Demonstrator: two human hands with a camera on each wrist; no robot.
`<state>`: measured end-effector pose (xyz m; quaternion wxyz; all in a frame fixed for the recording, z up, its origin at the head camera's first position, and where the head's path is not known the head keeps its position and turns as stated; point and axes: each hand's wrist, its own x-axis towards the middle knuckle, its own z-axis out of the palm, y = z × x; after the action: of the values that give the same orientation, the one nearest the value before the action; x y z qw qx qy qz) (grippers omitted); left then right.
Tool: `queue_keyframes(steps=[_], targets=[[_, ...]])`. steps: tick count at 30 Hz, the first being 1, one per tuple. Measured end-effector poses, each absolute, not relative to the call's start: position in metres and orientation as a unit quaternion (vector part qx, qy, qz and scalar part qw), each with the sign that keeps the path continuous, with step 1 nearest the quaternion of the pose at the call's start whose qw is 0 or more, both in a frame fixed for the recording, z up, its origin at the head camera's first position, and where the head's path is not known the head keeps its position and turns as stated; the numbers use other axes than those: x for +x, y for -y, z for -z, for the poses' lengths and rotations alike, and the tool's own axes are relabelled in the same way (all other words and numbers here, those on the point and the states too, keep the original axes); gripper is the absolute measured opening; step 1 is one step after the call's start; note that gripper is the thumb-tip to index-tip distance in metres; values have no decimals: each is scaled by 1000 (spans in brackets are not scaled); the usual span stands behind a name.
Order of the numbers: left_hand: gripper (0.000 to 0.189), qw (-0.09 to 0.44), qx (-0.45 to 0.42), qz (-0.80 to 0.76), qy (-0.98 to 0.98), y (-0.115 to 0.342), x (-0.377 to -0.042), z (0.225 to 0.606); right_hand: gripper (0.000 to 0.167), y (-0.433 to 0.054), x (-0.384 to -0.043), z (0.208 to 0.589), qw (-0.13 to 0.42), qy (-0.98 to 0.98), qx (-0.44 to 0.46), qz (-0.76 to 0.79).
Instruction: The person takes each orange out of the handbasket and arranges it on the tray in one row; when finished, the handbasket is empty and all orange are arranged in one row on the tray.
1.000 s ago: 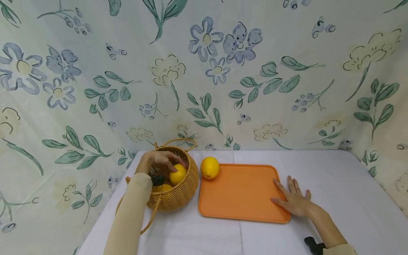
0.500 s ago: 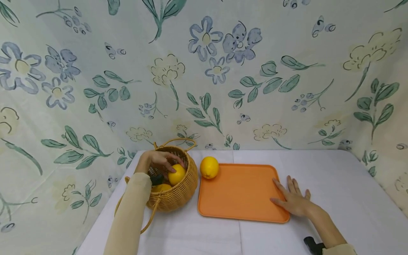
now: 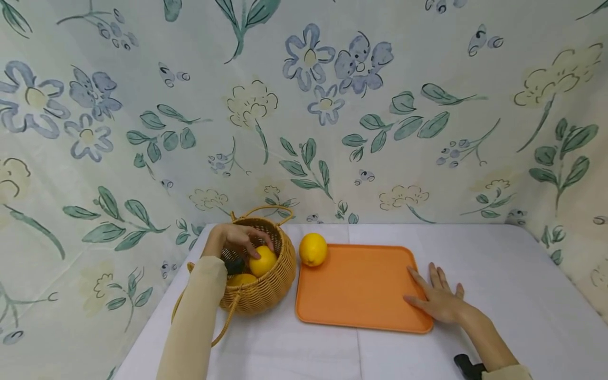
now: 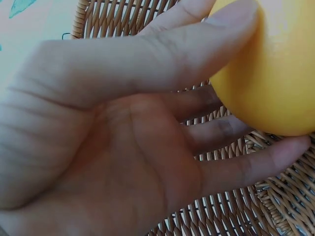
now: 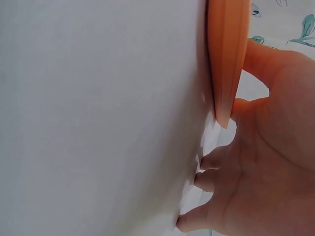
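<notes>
Had one lemon (image 3: 241,280) inside the wicker basket (image 3: 264,296), at seven o'clock in the head view. Gripped another lemon (image 3: 263,263) there with the left hand (image 3: 244,238), two o'clock from the first. Had a third lemon (image 3: 313,250) at the ten-o'clock corner of the orange tray (image 3: 363,293). Rested the right hand (image 3: 442,301), uncurled, on its three-o'clock edge.

A yellow lemon (image 3: 263,262) is held by the left hand (image 3: 240,239) inside the wicker basket (image 3: 266,296); the flat, round-cornered orange tray (image 3: 356,290) is touched by the right hand (image 3: 442,302).
</notes>
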<state>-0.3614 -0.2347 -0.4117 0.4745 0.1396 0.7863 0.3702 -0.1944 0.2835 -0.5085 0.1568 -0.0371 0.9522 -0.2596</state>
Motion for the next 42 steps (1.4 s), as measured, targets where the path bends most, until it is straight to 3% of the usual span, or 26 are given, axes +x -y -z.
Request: queue_keyframes(steps=[12,37,42], targets=[[50,515,165,-362,-759,236,-367,411,98,-286,-194,515,158,-950,-32,267],[49,520,143,-377,-753,239,-363,411,95,-285,-195,511,153,-953,-43,259],[46,496,142,-372,-772,240,-362,410,95,-284,-194,510,152,-953,-43,260]])
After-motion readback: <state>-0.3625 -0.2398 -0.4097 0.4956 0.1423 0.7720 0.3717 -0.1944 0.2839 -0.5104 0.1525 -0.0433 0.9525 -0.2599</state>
